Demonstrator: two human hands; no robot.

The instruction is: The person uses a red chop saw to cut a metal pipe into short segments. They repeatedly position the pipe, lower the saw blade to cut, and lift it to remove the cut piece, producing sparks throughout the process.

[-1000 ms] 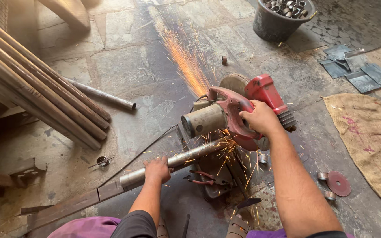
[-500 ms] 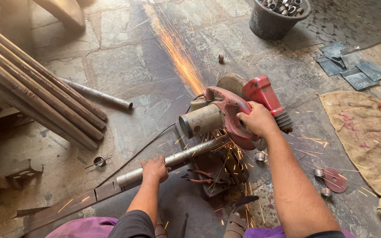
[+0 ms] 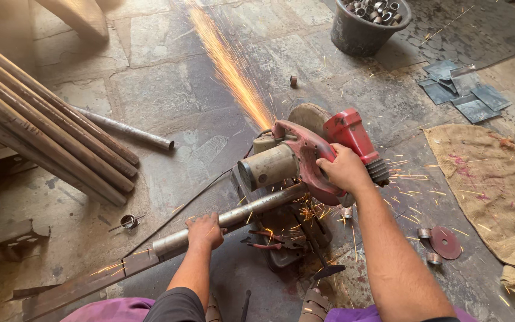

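While sparking, pipe inside left grip

- One red chop saw
- Two hands — left, right
- One pipe being cut
- One black bucket
- One burlap sack
- One loose red disc

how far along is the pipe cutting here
Done: a bucket holds short cut rings, and a few lie on the floor. In hand: right hand presses the red chop saw down, sparks flying, while left hand steadies the pipe. Left: long pipes stacked uncut.
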